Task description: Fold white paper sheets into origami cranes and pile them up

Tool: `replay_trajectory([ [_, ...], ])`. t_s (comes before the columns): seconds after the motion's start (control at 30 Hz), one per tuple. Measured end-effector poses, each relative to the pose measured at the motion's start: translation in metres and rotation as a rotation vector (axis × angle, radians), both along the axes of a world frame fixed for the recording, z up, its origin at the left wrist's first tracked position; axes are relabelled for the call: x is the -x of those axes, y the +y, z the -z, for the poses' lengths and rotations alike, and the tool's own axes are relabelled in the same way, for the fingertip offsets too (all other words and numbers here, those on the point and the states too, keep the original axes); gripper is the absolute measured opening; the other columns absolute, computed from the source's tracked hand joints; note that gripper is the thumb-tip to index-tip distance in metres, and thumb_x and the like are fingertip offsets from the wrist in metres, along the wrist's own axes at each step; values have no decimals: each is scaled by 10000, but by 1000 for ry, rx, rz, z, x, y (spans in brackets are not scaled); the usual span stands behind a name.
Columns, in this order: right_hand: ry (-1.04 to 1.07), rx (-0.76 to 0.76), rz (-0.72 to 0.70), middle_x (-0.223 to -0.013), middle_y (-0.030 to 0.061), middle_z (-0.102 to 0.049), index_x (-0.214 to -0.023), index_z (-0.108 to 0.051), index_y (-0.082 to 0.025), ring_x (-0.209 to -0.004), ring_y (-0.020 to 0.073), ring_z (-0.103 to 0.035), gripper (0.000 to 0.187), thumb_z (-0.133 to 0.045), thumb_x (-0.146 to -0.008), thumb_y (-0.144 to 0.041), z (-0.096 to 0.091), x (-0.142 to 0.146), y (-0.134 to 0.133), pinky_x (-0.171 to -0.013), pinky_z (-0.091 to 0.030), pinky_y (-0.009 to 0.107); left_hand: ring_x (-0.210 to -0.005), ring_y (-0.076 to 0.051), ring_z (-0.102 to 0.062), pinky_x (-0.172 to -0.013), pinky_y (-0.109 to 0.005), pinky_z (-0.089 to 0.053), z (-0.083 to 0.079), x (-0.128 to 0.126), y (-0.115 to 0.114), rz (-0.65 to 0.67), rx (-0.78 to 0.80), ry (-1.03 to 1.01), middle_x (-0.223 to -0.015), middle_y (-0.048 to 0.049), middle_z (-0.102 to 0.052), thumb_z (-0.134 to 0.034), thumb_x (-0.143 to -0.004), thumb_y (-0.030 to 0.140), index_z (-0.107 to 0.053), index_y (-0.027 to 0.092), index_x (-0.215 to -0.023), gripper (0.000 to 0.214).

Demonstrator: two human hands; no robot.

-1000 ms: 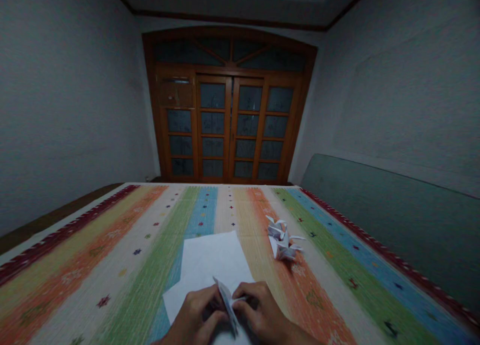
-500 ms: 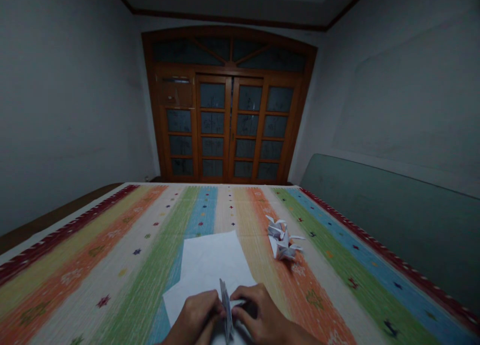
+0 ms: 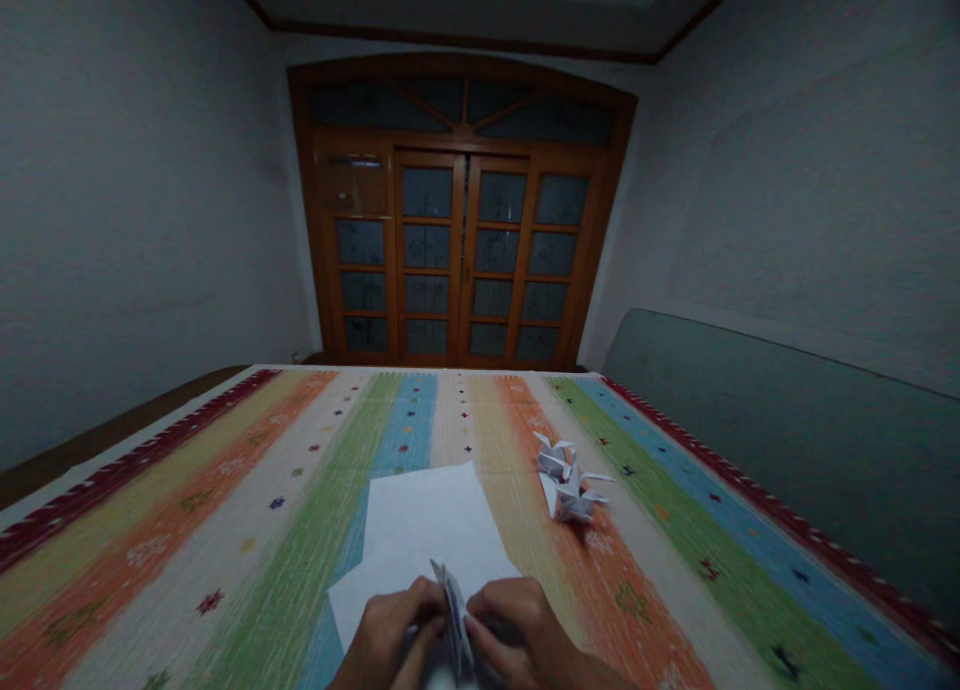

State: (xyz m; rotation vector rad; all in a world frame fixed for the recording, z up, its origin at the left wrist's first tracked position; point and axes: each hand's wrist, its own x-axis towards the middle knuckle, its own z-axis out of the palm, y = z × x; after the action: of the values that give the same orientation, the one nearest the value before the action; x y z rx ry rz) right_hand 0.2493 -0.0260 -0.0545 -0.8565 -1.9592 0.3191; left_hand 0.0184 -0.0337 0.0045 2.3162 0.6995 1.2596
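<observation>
A small piece of folded paper (image 3: 454,620) stands on edge between my two hands, its layers slightly parted at the top. My left hand (image 3: 397,630) pinches it from the left, fingers curled and thumb pressed against it. From the right, my right hand (image 3: 521,625) grips its edge between thumb and forefinger. Flat white sheets of paper (image 3: 427,520) lie on the tablecloth under and beyond my hands. Off to the right sit several folded paper cranes (image 3: 570,480), clustered together. The lower end of the folded paper is cut off by the frame's bottom.
A striped, patterned tablecloth (image 3: 255,530) covers the table. Along the right side rises a grey-green panel (image 3: 787,400). Wooden doors with glass panes (image 3: 461,250) stand beyond the table's far edge, between pale walls.
My right hand has shifted its fingers along the folded paper's right side, and a flap there now lies closer to it. The paper's top leans a little more leftward.
</observation>
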Motion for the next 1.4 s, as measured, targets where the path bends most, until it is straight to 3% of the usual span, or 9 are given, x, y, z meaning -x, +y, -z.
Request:
replay_trajectory([
  [0.13,52,-134,2,-845,62,-779,-1048,-743,-217,-760,202,-736,168,-670,-979,-351,-8,0,-2,-704,-572,259,-614,-169,-669,-604,-218,-533,5,0,1,8,-45,-7,-747,-18,-669,-476,-988,86,-576,230,-979,176],
  [0.33,-13,-43,-14,-823,50,-793,-966,-779,-229,-753,197,-744,136,-677,-981,-317,-33,3,-5,-731,-572,265,-645,-174,-679,-625,-218,-545,4,-1,2,-12,-106,-20,-779,-33,-694,-472,-1000,81,-582,230,-1025,187],
  [0.53,57,-5,21,-865,77,-797,-1008,-789,-210,-793,215,-744,244,-664,-982,-418,-31,2,-3,-744,-583,285,-639,-170,-699,-627,-217,-560,6,-1,4,15,-75,-46,-795,-32,-719,-502,-1007,120,-615,221,-1073,165],
  [0.77,28,332,-61,-734,24,-734,-826,-758,-206,-709,190,-679,246,-648,-960,-380,-55,13,-5,-710,-529,266,-608,-169,-679,-614,-222,-549,8,-1,3,-10,-75,-56,-753,-26,-716,-528,-1026,186,-644,222,-1015,122],
  [1.0,2,451,-17,-779,31,-691,-852,-719,-201,-800,216,-661,214,-636,-950,-372,-54,13,-7,-766,-516,296,-622,-169,-665,-632,-231,-541,0,0,1,13,-19,-52,-754,-27,-703,-535,-1041,221,-650,213,-972,134],
  [1.17,71,493,-71,-738,12,-675,-826,-706,-206,-734,190,-639,286,-626,-964,-443,-58,13,-6,-735,-512,272,-649,-175,-678,-640,-228,-544,2,-3,4,-3,-18,-59,-763,-29,-699,-496,-1020,154,-626,216,-950,160],
  [1.4,73,451,-43,-723,24,-690,-837,-718,-190,-692,185,-634,501,-531,-998,-626,-59,15,-4,-707,-487,280,-867,-224,-757,-793,-298,-606,7,-6,5,-49,255,-188,-984,-43,-758,-632,-931,141,-628,234,-1102,195],
])
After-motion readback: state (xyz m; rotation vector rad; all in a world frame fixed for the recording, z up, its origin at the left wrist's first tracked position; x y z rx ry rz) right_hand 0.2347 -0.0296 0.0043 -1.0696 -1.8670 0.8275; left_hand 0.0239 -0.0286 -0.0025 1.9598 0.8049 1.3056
